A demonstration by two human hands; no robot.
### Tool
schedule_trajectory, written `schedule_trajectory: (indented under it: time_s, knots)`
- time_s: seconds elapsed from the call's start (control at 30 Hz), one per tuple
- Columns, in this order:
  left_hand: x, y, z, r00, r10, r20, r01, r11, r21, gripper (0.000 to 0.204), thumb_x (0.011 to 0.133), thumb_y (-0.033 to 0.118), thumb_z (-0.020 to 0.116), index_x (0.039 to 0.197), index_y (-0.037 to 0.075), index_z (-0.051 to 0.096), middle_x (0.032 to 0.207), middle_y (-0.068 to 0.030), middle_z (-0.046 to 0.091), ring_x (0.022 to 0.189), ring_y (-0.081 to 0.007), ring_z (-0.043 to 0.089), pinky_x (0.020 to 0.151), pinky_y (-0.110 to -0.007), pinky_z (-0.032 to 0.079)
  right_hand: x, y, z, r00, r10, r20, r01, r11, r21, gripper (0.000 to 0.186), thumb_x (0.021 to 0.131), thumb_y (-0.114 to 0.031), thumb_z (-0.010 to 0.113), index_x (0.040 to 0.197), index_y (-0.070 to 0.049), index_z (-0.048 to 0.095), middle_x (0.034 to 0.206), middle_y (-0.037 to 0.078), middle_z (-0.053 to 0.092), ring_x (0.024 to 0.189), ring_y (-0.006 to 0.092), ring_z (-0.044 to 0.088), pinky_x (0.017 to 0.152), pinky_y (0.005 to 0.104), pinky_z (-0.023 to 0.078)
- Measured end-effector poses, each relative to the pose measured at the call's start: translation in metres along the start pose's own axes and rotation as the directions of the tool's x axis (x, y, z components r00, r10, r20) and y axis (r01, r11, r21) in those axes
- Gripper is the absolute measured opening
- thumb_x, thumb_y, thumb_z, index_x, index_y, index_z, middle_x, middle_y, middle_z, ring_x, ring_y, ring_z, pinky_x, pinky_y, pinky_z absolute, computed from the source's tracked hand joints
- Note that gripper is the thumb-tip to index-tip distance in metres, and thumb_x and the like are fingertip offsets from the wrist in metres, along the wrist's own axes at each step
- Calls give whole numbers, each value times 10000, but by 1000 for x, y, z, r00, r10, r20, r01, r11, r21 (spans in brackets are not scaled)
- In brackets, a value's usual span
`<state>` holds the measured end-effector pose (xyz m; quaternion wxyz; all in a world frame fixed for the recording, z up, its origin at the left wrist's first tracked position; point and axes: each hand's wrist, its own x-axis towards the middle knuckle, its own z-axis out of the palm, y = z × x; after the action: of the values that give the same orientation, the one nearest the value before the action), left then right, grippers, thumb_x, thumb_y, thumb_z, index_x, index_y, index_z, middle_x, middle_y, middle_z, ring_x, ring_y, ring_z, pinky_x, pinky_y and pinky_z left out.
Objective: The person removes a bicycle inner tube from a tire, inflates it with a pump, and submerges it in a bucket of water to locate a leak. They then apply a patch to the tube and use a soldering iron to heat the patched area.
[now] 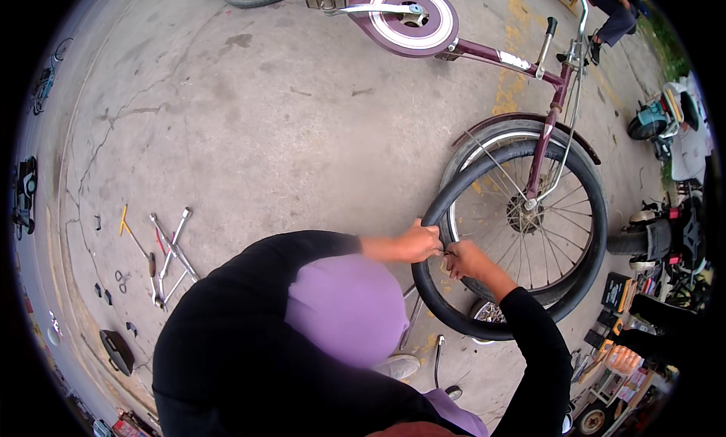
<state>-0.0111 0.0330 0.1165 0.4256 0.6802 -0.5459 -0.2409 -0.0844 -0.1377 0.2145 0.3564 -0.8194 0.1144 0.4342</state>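
Note:
A black inner tube (439, 307), rounded out into a ring, stands in front of the spoked front wheel (524, 214) of a purple bicycle (484, 51). My left hand (420, 242) is closed at the tube's left side. Close beside it, on the inner side of the ring, my right hand (465, 261) has its fingers pinched together at a small part of the tube, perhaps the valve. The fingers cover that part, so its kind cannot be made out. The wheel sits in the fork under a purple mudguard (503, 119).
Several wrenches and hand tools (172, 248) lie on the concrete at left. A bowl of small metal parts (490, 311) stands below the tube, near a hose with a round gauge (439, 361). Parked motorbikes (662, 236) and a tool box (616, 292) are at right; another person (614, 17) sits top right.

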Motion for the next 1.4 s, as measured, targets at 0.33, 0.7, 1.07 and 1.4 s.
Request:
schedule_trajectory:
  time_s: [0.33,0.7,1.07,1.4]
  knots:
    - [4,2,-9,994,22,111,-19,999,-27,154,836,258,599,874,134,682,875,-24,618,958,-221,532,793,-466,353,1,6,-23,920,92,382,-343,664,665,268,881,-238,628,887,29,635,651,93,604,494,176,562,454,299,463]
    - [6,-7,-19,992,-20,121,38,988,-148,149,840,186,595,902,91,692,859,-37,632,945,-217,549,783,-418,353,-7,-9,3,902,-388,-188,214,780,-588,167,834,-176,583,823,-20,641,760,176,648,653,334,616,611,414,495]
    - [5,4,-29,994,-46,97,61,985,-160,144,824,168,624,917,86,697,849,-45,628,915,-208,559,783,-377,358,-3,-9,-15,979,105,175,-167,905,391,361,953,-312,521,930,37,613,796,121,673,727,176,656,615,323,513]
    - [9,4,-23,998,56,41,-49,988,-148,111,799,126,646,823,20,671,739,-74,605,823,-237,560,739,-366,396,-6,-5,-4,933,200,300,-360,570,739,362,957,-333,510,1021,7,615,914,124,667,772,238,639,680,343,502]
